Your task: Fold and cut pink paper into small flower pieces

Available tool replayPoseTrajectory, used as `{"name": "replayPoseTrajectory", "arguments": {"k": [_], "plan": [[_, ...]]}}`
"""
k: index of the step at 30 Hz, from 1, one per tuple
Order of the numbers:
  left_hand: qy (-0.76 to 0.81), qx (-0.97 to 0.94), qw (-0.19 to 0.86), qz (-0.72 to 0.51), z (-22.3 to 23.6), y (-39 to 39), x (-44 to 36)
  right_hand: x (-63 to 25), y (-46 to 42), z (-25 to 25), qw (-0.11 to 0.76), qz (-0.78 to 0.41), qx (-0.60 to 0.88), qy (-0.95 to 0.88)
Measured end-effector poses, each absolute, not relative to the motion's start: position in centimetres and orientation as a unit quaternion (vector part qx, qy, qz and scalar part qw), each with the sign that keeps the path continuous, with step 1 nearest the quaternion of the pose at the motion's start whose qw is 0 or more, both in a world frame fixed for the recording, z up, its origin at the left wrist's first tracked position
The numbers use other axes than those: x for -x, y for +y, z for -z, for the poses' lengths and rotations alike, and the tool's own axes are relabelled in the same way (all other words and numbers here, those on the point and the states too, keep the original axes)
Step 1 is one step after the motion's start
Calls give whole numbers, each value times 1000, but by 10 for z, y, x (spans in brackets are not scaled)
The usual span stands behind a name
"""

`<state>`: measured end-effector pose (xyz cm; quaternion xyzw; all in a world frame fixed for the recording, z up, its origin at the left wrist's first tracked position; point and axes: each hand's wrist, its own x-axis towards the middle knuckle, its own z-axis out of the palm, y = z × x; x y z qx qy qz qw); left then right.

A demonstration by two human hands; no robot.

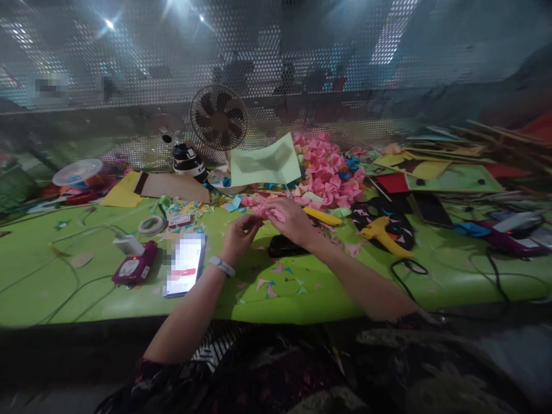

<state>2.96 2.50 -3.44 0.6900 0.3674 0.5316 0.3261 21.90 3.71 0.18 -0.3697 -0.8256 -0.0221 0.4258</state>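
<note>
Both hands meet near the middle of the green table, around a cluster of folded pink paper (260, 205). My left hand (240, 234), with a white band on its wrist, is closed with thumb and fingertips at the paper's near side. From the right, my right hand (292, 221) bends its fingers over the same paper and hides part of it. Just behind lies a large heap of pink folded paper pieces (323, 167). A dark object (287, 246) rests under my right wrist, its kind unclear. Small paper scraps (271, 287) are scattered in front.
A lit phone (186, 265) and a purple power strip (135, 264) with cables lie left. On the right are a yellow glue gun (386, 236) and a yellow-handled cutter (322, 216). A small fan (219, 118) and a pale green sheet (265, 163) stand behind.
</note>
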Motion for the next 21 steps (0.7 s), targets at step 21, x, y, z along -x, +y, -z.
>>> {"name": "replayPoseTrajectory", "arguments": {"k": [21], "plan": [[368,-758,145,-518,27,22,-32,-216,35,-2,423,-20,421,-802]]}}
